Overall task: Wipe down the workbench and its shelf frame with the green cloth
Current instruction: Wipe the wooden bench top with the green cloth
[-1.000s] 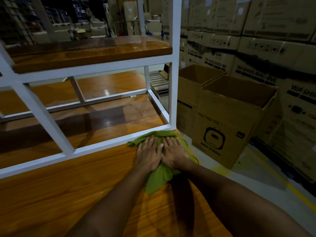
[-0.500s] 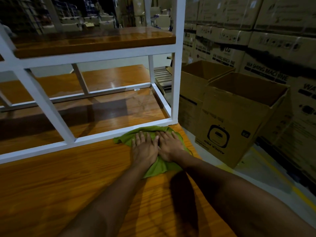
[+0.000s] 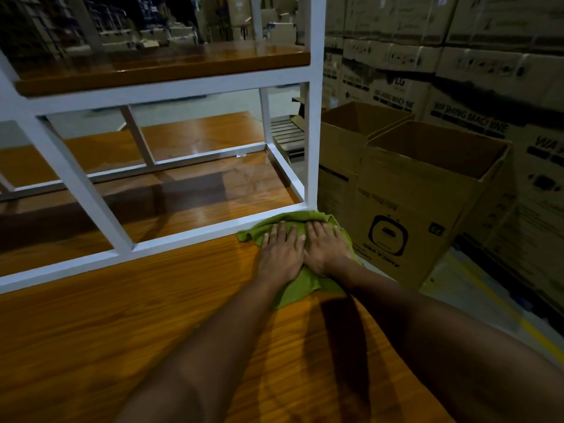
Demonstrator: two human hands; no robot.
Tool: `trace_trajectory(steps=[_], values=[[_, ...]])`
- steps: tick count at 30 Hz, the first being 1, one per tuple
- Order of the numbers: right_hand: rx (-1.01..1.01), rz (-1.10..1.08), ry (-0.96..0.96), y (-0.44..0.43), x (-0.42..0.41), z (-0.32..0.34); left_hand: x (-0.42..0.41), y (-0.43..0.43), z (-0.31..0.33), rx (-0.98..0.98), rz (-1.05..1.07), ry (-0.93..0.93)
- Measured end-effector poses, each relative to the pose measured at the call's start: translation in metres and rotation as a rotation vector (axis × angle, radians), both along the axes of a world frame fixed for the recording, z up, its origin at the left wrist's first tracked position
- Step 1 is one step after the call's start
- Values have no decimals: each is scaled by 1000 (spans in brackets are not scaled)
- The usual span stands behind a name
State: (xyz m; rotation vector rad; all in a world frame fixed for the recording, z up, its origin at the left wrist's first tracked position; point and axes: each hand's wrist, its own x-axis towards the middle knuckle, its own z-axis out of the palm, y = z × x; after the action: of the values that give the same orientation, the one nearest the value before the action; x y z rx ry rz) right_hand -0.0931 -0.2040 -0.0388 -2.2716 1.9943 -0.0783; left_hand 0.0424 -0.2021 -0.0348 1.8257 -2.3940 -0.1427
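Observation:
The green cloth (image 3: 297, 290) lies on the wooden workbench top (image 3: 122, 315) at its far right corner, bunched against the bottom rail of the white shelf frame (image 3: 183, 236) beside the corner post. My left hand (image 3: 280, 254) and my right hand (image 3: 325, 248) lie flat side by side on the cloth, fingers pointing at the rail, pressing it down. Cloth shows beyond the fingertips and behind the wrists. A wooden upper shelf (image 3: 168, 65) sits in the frame above.
Two open cardboard boxes (image 3: 427, 209) stand on the floor just right of the bench edge. Stacked printed cartons (image 3: 457, 71) form a wall behind them. A yellow floor line (image 3: 518, 319) runs along the right. More shelving shows dimly at the back.
Both hands slid the cloth left along the rail, then back right toward the corner post. It now sits closer to the bench's right edge than half a second ago.

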Motion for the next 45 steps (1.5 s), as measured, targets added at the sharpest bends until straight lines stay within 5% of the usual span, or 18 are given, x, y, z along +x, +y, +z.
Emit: trace_trajectory(steps=[13, 16, 19, 22, 27, 35, 39, 45], values=[[-6, 233, 161, 81, 39, 15, 49, 102, 19, 87, 133, -52], [-65, 100, 150, 113, 48, 24, 57, 123, 35, 60, 130, -99], [-139, -154, -65, 151, 75, 29, 66, 123, 52, -101, 103, -131], [-62, -361, -225, 167, 104, 25, 75, 97, 51, -171, -138, 7], [9, -402, -146, 159, 101, 7, 87, 52, 21, 90, -392, 9], [112, 76, -9, 91, -11, 17, 92, 19, 21, -18, -360, -119], [-58, -134, -257, 64, -2, 26, 86, 6, 12, -108, -371, -53], [-14, -176, -83, 17, 42, 3, 80, -19, 1, -157, -288, 23]])
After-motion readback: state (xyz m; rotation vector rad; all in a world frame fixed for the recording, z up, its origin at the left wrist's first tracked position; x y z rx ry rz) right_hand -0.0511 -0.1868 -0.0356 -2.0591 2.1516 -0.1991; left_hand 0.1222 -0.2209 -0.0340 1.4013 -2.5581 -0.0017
